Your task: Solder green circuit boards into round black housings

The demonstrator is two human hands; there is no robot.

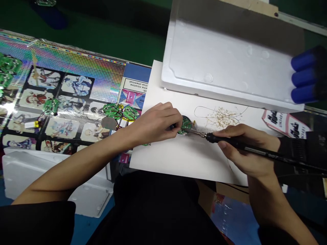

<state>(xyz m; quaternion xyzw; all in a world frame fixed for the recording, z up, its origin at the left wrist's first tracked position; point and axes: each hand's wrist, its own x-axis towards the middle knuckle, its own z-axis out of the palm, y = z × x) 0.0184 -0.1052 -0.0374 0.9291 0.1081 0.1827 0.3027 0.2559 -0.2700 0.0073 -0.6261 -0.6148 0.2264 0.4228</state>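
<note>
A round green circuit board [185,125] lies on the white sheet [178,156]. My left hand [163,122] is closed at the board's left edge, with a bit of something dark showing between the fingers. The hand covers that side of the board. In my right hand [249,146] is a black soldering iron [224,140], gripped like a pen. Its metal tip points left and reaches the board's lower right part; whether it touches a joint is too small to tell. A thin loop of solder wire [204,116] rests just beyond the board.
A white foam tray [230,61] stands behind the sheet, with blue cylinders [305,76] at its right. Yellowish crumbs [222,116] lie near the wire. More green boards [120,112] and a battery [32,125] sit on the shiny printed sheet [107,75]. Another foam tray [56,177] is lower left.
</note>
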